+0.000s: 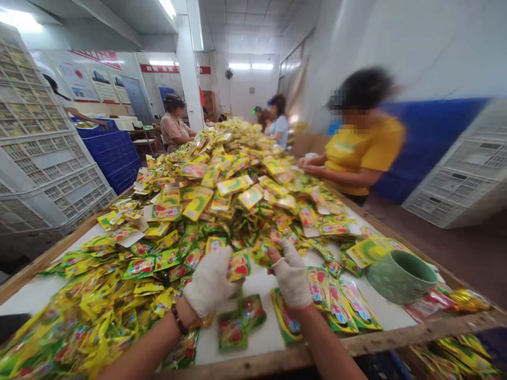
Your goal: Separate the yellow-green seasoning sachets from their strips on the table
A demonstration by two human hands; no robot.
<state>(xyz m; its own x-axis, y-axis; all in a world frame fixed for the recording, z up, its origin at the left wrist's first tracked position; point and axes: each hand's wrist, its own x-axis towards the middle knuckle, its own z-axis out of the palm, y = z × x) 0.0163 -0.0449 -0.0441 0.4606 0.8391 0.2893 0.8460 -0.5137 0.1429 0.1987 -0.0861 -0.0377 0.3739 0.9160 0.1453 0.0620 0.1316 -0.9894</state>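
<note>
My left hand (209,282), in a white knit glove with a beaded bracelet at the wrist, is closed on a small green-and-yellow packet (240,265) with a red print. My right hand (292,274), gloved but with bare fingertips, pinches another small packet (262,252), blurred by motion. Below them, loose small packets (233,330) lie on the white tabletop (206,345). Beside and under my right wrist, flat printed packs (339,306) lie in an overlapping row. A large heap of small packets (106,311) spreads on the left.
Yellow boxes (235,184) are piled high ahead. A green cup-like container (402,277) stands at right, inside the table's wooden edge (428,333). A co-worker in a yellow shirt (356,153) works on the right; others sit farther back. Stacked white crates (43,132) rise at left.
</note>
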